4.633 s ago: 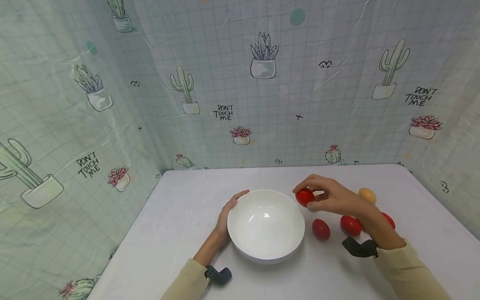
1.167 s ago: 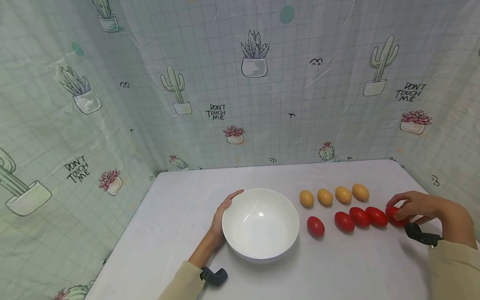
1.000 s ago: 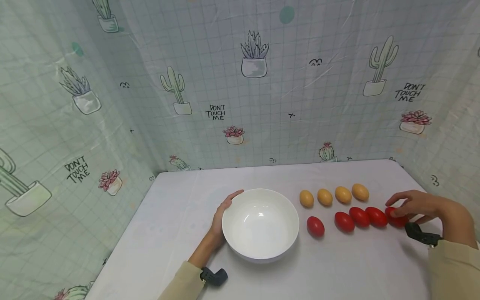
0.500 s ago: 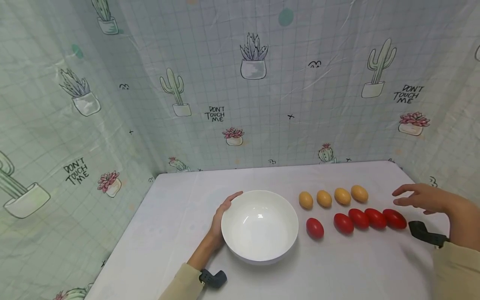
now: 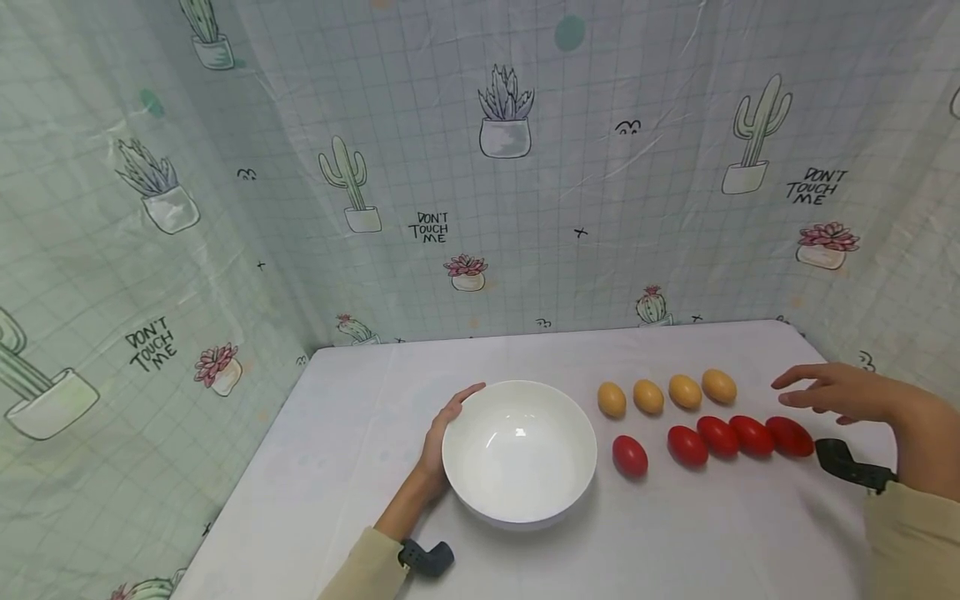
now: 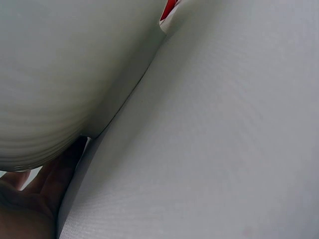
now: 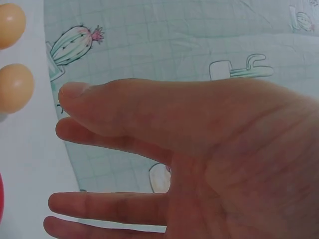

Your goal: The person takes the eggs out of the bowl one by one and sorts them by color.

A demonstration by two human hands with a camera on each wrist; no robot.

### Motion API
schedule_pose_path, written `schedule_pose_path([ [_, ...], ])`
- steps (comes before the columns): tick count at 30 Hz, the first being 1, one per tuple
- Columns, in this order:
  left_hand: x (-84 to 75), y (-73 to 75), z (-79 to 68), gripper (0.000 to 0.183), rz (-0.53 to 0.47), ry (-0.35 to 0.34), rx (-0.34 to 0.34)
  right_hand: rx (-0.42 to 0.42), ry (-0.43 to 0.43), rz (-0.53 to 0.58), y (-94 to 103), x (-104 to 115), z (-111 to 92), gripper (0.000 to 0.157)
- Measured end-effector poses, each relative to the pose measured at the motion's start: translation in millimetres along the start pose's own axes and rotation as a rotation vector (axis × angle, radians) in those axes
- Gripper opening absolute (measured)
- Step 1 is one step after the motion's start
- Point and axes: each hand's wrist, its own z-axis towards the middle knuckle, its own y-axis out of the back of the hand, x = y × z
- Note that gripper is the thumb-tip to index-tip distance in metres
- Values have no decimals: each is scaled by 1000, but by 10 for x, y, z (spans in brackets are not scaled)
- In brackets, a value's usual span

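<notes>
A white bowl [image 5: 519, 451] stands on the table, bare inside. My left hand [image 5: 442, 442] lies along its left side, fingers extended up to the rim; in the left wrist view the fingers [image 6: 50, 184] show under the bowl's curved wall [image 6: 60, 89]. At the right, my right hand [image 5: 847, 393] hovers with loose, spread fingers, holding nothing. Just below it lies a glossy red egg-shaped piece [image 5: 789, 437], the right end of a slanting row with several alike. Another red egg-shaped piece [image 5: 630, 457] lies apart, close to the bowl. In the right wrist view the palm [image 7: 239, 169] is bare.
Behind the red row, several yellow egg-shaped pieces [image 5: 685, 392] form a second row. The white table [image 5: 360, 417] ends at a cloth backdrop [image 5: 570, 183] printed with cacti, behind and on both sides. Each wrist wears a dark camera mount [image 5: 847, 462].
The right hand carried a red egg-shaped piece beside the bowl earlier. It later touched the row's right-end piece, then let go and rose. The left hand stays at the bowl.
</notes>
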Motion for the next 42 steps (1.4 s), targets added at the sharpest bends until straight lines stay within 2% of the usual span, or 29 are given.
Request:
schedule_pose_path([
  [9,0,-3,-25,56,9,-3,4,-16,11,-6,-26,66,-10,65],
  [18,14,-5,-13,56,22,-10,10,-39,65,-8,-55,90,0,59],
  [35,-6,122,-25,55,22,5,-29,-30,101,0,-85,305,147,60],
  [38,-13,122,-23,55,21,15,-26,-63,109,-17,-93,327,118,60],
  [42,-63,153,-20,55,62,51,-3,-160,134,-67,-120,381,60,59],
])
